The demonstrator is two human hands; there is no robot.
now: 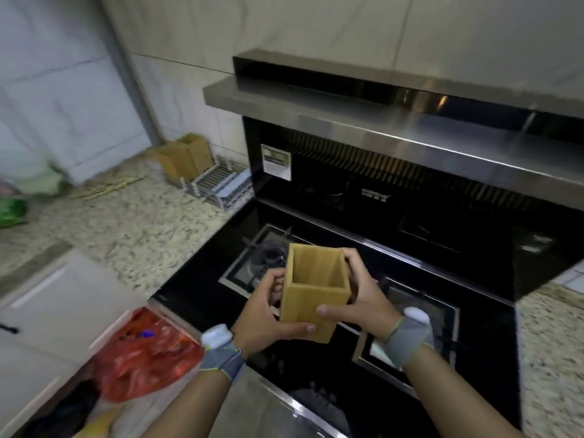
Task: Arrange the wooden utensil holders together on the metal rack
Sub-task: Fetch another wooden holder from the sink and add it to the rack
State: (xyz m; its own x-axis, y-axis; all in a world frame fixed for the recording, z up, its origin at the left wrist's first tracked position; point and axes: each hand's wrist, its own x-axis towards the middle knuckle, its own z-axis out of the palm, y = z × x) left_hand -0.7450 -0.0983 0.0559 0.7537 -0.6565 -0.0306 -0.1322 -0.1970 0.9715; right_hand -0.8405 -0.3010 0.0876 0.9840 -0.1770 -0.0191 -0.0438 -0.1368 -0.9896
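Note:
I hold a square, open-topped wooden utensil holder [311, 298] upright above the black stove, low in the middle of the view. My left hand [265, 314] grips its left side and bottom edge. My right hand [363, 301] wraps its right side, thumb on the front face. Far off at the back left, a metal rack [218, 184] stands on the counter in the corner. Two more wooden utensil holders [185, 159] sit side by side at the rack's left end.
A black gas stove [316, 248] with a steel hood [379, 121] fills the right. Speckled stone counter [132, 229] stretches left toward the rack, with chopsticks [107, 188] lying on it. A red plastic bag [148, 349] hangs low at the left by the drawers.

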